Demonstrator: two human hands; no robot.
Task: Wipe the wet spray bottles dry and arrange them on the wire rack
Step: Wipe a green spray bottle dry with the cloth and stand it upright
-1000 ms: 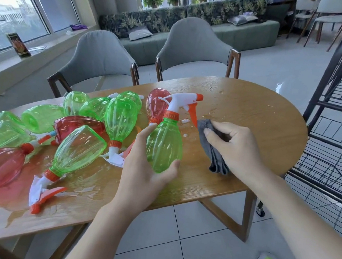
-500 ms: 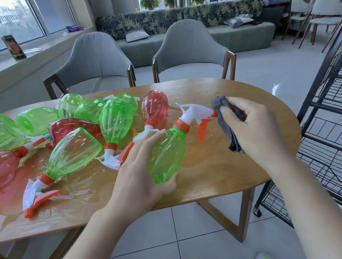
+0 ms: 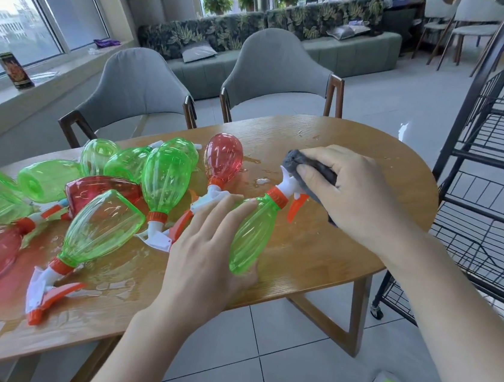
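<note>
The drying step is under way on one green spray bottle, which is lying tilted at the near edge of the wooden table, its white nozzle pointing away from the person. The left hand is gripping the bottle's body, fingers curled over the top and thumb tucked beneath the base. The right hand is pinching a grey cloth and pressing it over the spray head, just past the left fingertips. Next, I judge, the cloth needs working down the ribbed body before the bottle is carried to the wire rack, standing beyond the right hand. Other wet bottles are lying left of the left fingers.
</note>
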